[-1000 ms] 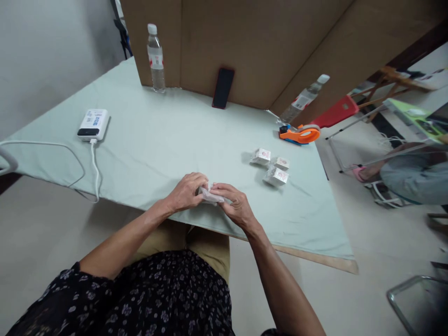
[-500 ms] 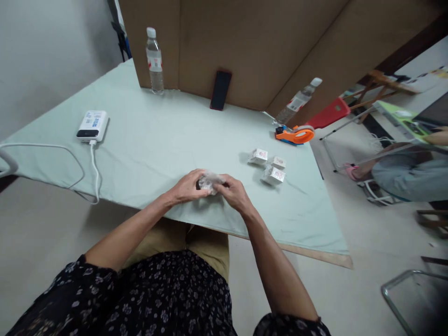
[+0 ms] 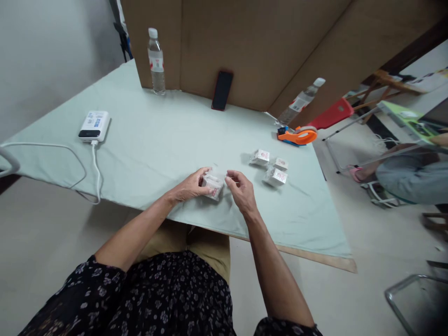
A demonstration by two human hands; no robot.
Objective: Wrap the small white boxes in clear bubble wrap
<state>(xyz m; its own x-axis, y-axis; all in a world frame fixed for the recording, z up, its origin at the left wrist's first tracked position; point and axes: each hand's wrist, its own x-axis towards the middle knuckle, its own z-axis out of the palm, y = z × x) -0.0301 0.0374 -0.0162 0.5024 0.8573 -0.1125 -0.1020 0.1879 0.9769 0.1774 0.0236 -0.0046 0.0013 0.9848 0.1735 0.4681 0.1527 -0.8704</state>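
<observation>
A small white box (image 3: pixel 213 187) with red print, in clear plastic wrap (image 3: pixel 217 173), rests near the table's front edge. My left hand (image 3: pixel 192 185) is closed around the box's left side, thumb in front and fingers behind. Just right of the box, my right hand (image 3: pixel 241 190) has thumb and forefinger pinched together at the loose end of the film; the thin film is hard to make out there. Farther right stand three similar wrapped boxes: one at the back left (image 3: pixel 261 157), one at the back right (image 3: pixel 281 164) and one in front (image 3: pixel 276 177).
A tape dispenser (image 3: pixel 297 136) and a leaning water bottle (image 3: pixel 301 101) are at the back right. A phone (image 3: pixel 222 90) leans on the cardboard screen (image 3: pixel 252 51). At left are another bottle (image 3: pixel 156 63) and a power bank (image 3: pixel 94 126) with a cable. A person sits beyond the table's right side.
The box, earlier mostly hidden under crumpled film between both hands, now shows its printed face. My right hand has moved slightly right, away from the box.
</observation>
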